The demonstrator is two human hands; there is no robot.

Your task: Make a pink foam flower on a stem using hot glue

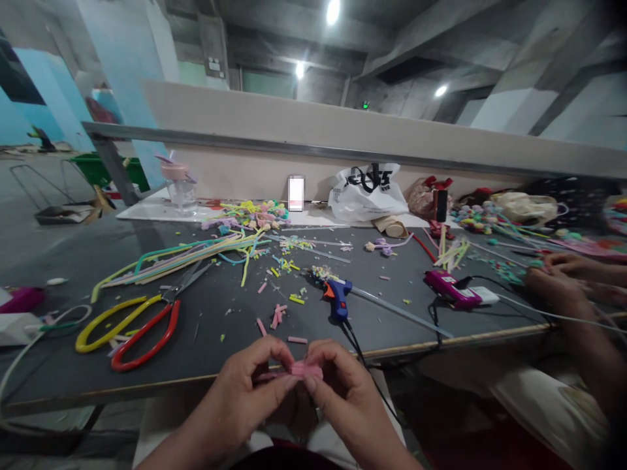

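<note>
A: Fig. 1, head view. What do the fingers hold?

B: The left hand (235, 391) and right hand (337, 385) meet at 6 o'clock, just below the table (73, 261) edge. Thumbs and forefingers of both are pinched shut on one pink stem (304, 371), a short fuzzy length lying crosswise between them. The right fingertips (313, 382) cover its right end; a thinner tail runs left under the left thumb.

A: How far along does the work look?

B: By judgement, midway. The piece appears folded or bunched at its centre, but no finished shape shows, and it is joined to nothing else. Whether glue is on it cannot be told.

A: And outward from the hands?

B: At 12 o'clock, near, pink offcuts (277, 318) lie scattered on the table. At 1 o'clock stands a blue glue gun (337, 295), its cord trailing off the edge; it is untouched. At 10 o'clock lie scissors (132, 326) with one red and one yellow handle, blades closed. Beyond them, at 11 o'clock, long stems (186, 256) in green, yellow and blue fan out, uncut. Farther at 12 o'clock sits a heap of made pieces (255, 214).

A: Anyone else?

B: At 3 o'clock a co-worker's hands (563, 277) rest on the table beside a pink gun (448, 287).
</note>
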